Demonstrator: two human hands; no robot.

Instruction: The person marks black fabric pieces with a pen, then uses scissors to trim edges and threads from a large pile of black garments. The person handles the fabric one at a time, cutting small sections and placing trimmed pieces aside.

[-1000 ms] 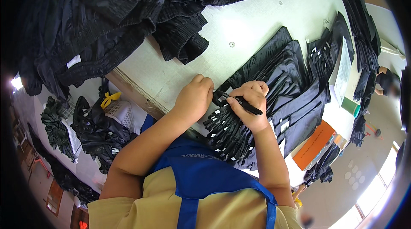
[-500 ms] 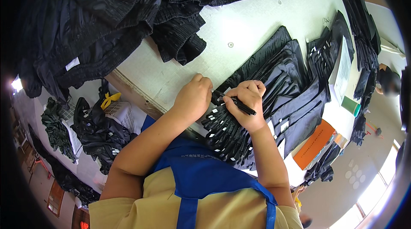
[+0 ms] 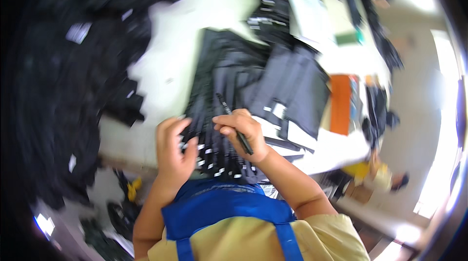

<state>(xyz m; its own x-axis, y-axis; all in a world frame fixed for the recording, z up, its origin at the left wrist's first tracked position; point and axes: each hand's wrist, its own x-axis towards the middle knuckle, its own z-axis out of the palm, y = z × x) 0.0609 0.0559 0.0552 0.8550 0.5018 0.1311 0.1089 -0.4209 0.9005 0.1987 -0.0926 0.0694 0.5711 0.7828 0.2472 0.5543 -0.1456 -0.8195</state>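
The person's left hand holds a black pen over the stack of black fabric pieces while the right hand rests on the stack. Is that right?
Not quite: the hands are swapped. In the head view the right hand holds the black pen, and the left hand rests on the stack of black fabric pieces.

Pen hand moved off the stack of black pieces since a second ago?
No. The right hand with its pen sits over the same stack of black pieces; the camera swung, not the hand.

A large heap of black garments (image 3: 63, 75) covers the left of the pale table (image 3: 219, 2). A sheet of white paper (image 3: 307, 14) lies at the top beside a small green item (image 3: 348, 38), with an orange panel (image 3: 340, 104) lower right.
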